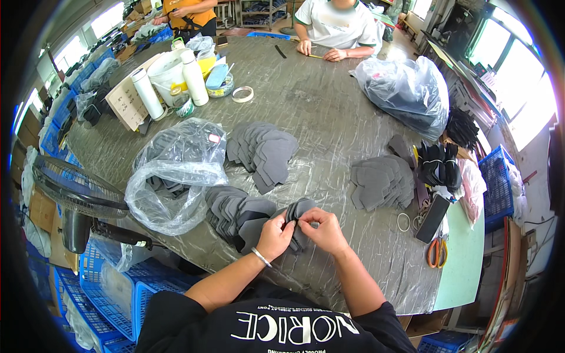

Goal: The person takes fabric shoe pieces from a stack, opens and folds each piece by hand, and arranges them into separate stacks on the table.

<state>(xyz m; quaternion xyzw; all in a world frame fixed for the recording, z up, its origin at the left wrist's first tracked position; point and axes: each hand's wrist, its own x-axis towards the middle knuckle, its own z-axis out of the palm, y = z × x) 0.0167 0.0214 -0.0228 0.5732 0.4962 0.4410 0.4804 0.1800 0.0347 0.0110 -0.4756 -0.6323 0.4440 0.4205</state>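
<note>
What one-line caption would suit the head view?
Left hand and right hand pinch dark grey cut pieces over a plastic-covered table, near fanned stacks of similar pieces.

From here, the grey pieces [382,183] at three o'clock look matt and cloth-like, the plastic bag [188,174] at nine glossy, the tabletop [329,147] shiny and creased.

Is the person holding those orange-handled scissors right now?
No, the scissors lie apart, off to the right, while the left hand and right hand pinch grey pieces.
</note>
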